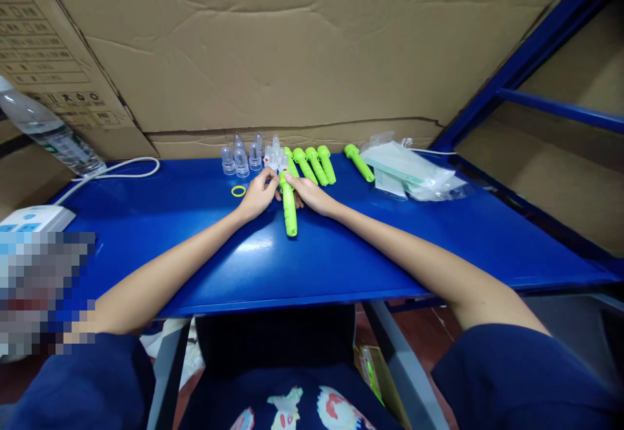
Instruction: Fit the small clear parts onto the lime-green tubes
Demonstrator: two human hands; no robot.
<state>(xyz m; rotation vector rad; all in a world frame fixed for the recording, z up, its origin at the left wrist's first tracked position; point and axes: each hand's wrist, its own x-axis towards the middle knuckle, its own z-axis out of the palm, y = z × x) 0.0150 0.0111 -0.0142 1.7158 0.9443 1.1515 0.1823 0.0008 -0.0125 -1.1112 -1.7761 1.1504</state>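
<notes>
A bright green plastic handle lies lengthwise on the blue table, its far end between my hands. My left hand pinches at that far end with fingers curled together. My right hand rests on the handle's top from the right, fingers closed around it. Just beyond my fingers stand several small clear caps and small white pieces with red marks. Several more green handles lie side by side behind, and one more green handle lies apart to the right.
A yellow rubber ring lies left of my left hand. Clear plastic bags lie at the back right. A white power strip with its cable and a water bottle sit at the far left. Cardboard walls the back.
</notes>
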